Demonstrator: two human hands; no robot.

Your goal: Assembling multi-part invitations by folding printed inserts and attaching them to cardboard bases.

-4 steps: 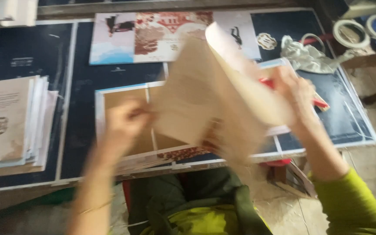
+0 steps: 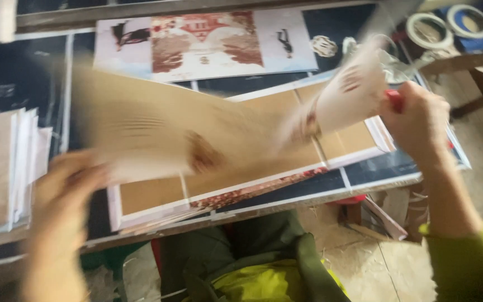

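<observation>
Brown paper sheet (image 2: 157, 140): blurred, spanning between my hands above flat printed sheet (image 2: 359, 142). Left hand (image 2: 65, 187) grasping its near-left edge; right hand (image 2: 415, 120) clenched on far-right end plus red tool (image 2: 395, 99).

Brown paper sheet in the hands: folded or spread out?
Spread out: the brown paper sheet stretches, motion-blurred, from left hand to right hand above the table.

Brown paper sheet (image 2: 157, 134) between both hands.
</observation>
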